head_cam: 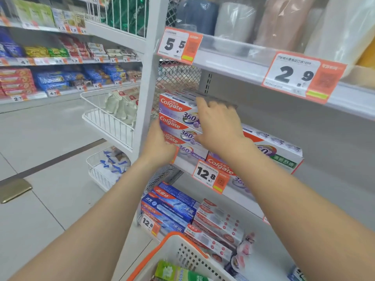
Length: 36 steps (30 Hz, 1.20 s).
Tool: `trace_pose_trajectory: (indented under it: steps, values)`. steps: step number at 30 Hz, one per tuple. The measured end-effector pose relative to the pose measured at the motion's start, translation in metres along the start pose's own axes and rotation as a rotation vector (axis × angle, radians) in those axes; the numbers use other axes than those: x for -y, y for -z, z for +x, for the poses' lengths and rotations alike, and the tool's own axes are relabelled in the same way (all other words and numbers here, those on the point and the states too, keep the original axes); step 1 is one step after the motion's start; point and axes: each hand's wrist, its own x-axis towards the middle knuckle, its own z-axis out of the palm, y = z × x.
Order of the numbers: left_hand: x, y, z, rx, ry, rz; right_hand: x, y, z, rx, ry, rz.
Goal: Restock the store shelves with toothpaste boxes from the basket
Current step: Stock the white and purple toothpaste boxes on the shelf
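Three Colgate boxes (178,118) stacked mid-frame | likely light, stiff, slick card (corners crush) | my left hand (157,142) cups stack's end, right hand (217,122) spread on front | grip ends

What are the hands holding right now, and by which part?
The Colgate box stack on the shelf: left hand grips its left end, right hand presses on the top box.
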Motion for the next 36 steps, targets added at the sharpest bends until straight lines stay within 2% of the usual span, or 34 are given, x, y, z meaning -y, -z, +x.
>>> trace_pose_trajectory:
  steps: [10, 18, 29, 36]
  values:
    - [0.017, -0.005, 0.013, 0.002, 0.174, -0.138, 0.003, -0.005, 0.004, 0.016, -0.053, 0.030]
    - [0.018, -0.010, 0.014, -0.022, 0.207, -0.132, 0.003, -0.005, 0.006, 0.004, -0.060, 0.052]
    - [0.020, -0.009, 0.014, 0.026, 0.217, -0.138, 0.004, -0.006, 0.007, 0.008, -0.065, 0.048]
    - [0.010, -0.005, 0.022, 0.002, 0.109, -0.213, 0.000, -0.008, 0.004, -0.035, -0.052, 0.023]
